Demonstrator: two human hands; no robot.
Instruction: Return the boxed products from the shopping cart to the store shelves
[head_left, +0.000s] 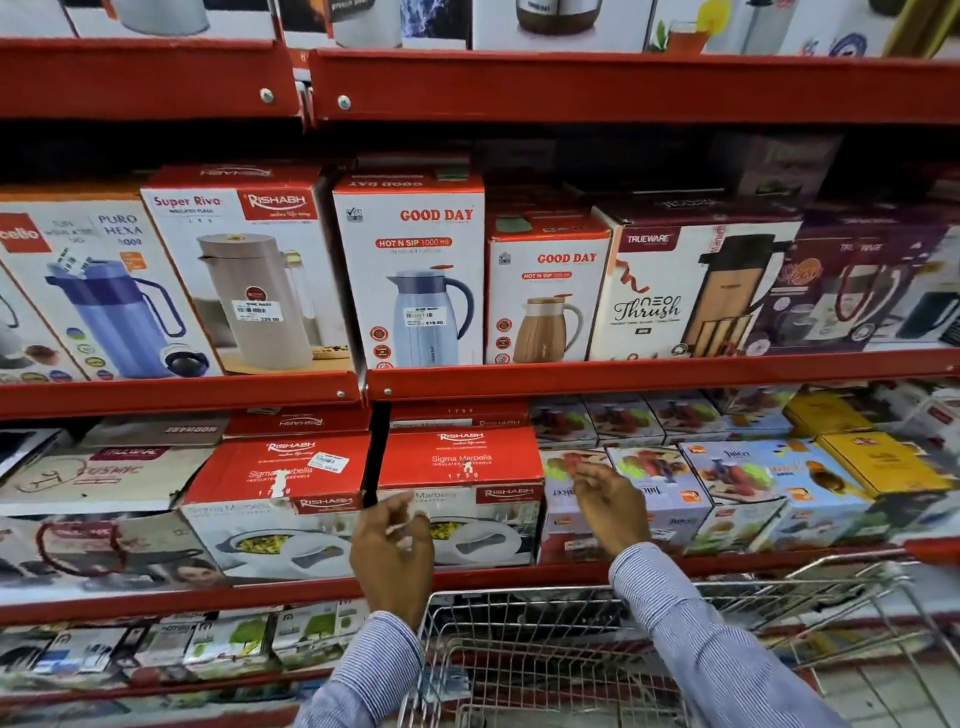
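A red and white Rishabh Sigma Marbella casserole box stands on the lower red shelf, straight ahead. My left hand hovers in front of its lower left corner with fingers apart, holding nothing. My right hand is at the box's right side, fingers spread, in front of a juicer box. Whether either hand touches a box I cannot tell. The wire shopping cart is right below my arms; a patch of blue shows at its bottom.
A second Rishabh box sits left of the first. The shelf above carries flask boxes: Good Day, Super Riva, Trueware. More small boxes fill the lowest shelf at left. The red cart handle is at right.
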